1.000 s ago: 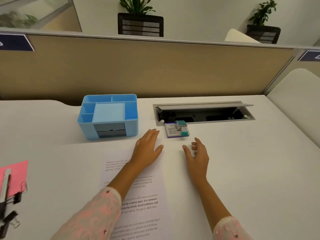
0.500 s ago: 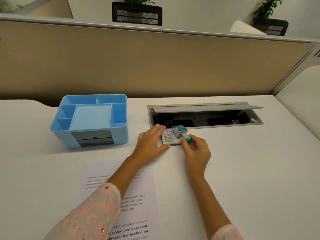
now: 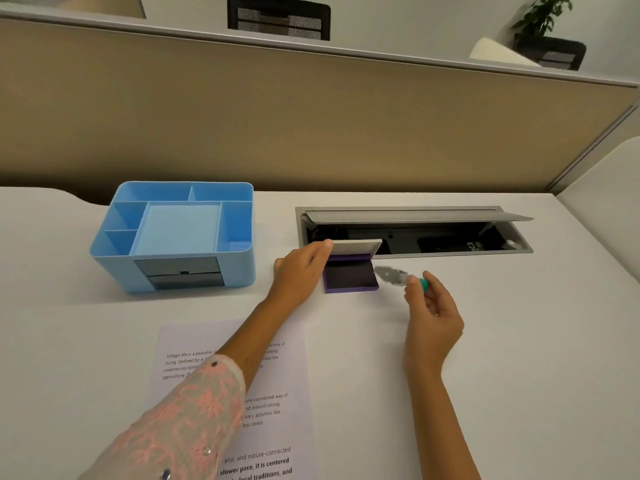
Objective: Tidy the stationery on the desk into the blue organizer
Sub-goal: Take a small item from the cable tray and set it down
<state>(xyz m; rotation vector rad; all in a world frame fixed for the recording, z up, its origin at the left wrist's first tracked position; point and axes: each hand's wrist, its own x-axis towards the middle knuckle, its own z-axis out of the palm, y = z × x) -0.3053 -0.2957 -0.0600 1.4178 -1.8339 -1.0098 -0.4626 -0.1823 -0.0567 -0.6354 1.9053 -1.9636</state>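
Left hand [image 3: 304,271] props ink pad [image 3: 349,277] lid open; right hand [image 3: 431,306] pinches stamp [image 3: 398,276]. Advice: close lid squarely before moving to blue organizer [image 3: 173,233]

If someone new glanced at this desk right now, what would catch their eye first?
Probably the purple ink pad at mid-desk, its lid tipped up by the left hand, with the right hand holding a small teal-handled stamp beside it. Next, the blue organizer to the left, its visible compartments empty.
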